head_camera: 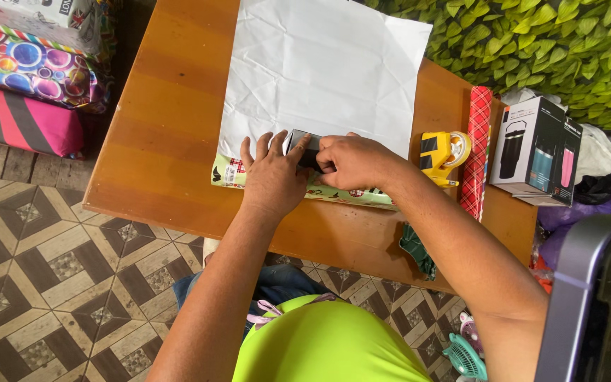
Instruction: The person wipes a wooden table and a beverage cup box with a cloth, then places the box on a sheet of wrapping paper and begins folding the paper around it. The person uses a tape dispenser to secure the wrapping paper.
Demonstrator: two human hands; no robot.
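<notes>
Head view, read from near to far. Nearest us, we see our two forearms reaching over the near edge of one wooden table (171, 141). Our left hand (274, 173) lies flat, fingers spread, pressing the folded near edge of one sheet of wrapping paper (319, 64), which lies white side up with its printed face showing only along that fold. Our right hand (351, 161) is closed round one small dark box (302, 147), which sits on the paper at the fold, between the two hands; the hands are close together, almost touching.

Risks, as we judge them: the paper is creased and weighted only at its near edge, so a pull on the box may drag the whole sheet askew or tear the fold; if the left hand lifts, the fold may spring open.

Just right of the right hand stands one yellow tape dispenser (443, 152), near the working elbow, which could knock it over. Beside it lies one red checked roll of wrapping paper (476, 145), lying lengthwise near the table's right side, where it could roll away. Farther right stands one printed carton (537, 150). At far left we count at least two bright patterned bundles (26, 71); behind the table is one leafy green wall (553, 42).
</notes>
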